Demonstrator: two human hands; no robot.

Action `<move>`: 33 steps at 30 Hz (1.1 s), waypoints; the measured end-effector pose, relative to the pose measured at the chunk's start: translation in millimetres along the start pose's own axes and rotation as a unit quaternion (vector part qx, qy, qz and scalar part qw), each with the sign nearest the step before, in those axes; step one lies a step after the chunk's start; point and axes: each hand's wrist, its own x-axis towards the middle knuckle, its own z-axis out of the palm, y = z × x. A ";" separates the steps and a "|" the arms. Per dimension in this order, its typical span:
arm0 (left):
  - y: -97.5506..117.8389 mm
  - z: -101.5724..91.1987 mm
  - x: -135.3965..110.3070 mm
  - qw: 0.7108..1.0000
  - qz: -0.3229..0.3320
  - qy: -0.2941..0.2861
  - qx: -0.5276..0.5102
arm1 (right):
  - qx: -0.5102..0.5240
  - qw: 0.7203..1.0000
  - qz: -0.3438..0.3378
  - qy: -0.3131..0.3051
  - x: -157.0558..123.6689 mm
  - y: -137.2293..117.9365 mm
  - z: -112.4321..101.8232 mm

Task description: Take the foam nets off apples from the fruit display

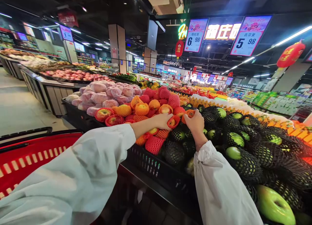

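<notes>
My left hand (162,121) reaches across the display, its fingers closed around an apple in a red foam net (173,122). Close by on the right, my right hand (195,123) grips an apple in an orange foam net (189,114) from its near side. Parts of both apples are covered by my fingers. More red apples in red and orange nets (154,144) are heaped around my left hand. Green apples in black nets (236,139) lie beside and below my right hand. The fruit rests in black crates (156,166).
A red shopping basket (36,156) with a black handle stands at the lower left. Plastic-wrapped pale pink fruit (97,93) fills the crate's far left part. An orange fence-like divider (265,113) runs behind the green apples. Price signs (251,35) hang overhead.
</notes>
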 end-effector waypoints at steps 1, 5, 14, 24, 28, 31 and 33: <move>2.1 0.5 0.7 1.000 -0.007 0.009 0.010 | 0.004 1.000 -0.003 0.000 0.3 0.4 0.5; -1.5 -19.5 -6.9 0.995 -0.035 0.089 -0.008 | 0.003 1.000 -0.010 -0.004 1.3 1.6 2.0; -83.1 -84.7 -18.9 0.855 -0.329 0.391 -0.091 | -0.007 1.000 -0.010 -0.013 -0.2 1.0 1.5; -118.5 -66.0 20.9 0.889 -0.356 0.286 0.035 | -0.012 0.999 -0.012 -0.028 -2.7 -0.3 -2.1; -131.6 -56.2 45.3 0.881 -0.375 0.288 -0.003 | -0.027 0.999 -0.018 -0.034 -2.7 0.2 -1.7; -139.2 -48.7 64.0 0.886 -0.383 0.261 -0.018 | -0.029 0.999 -0.018 -0.034 -2.3 0.6 -1.4; -144.4 -44.7 73.2 0.891 -0.386 0.239 -0.023 | -0.031 0.999 -0.018 -0.034 -2.1 0.7 -1.3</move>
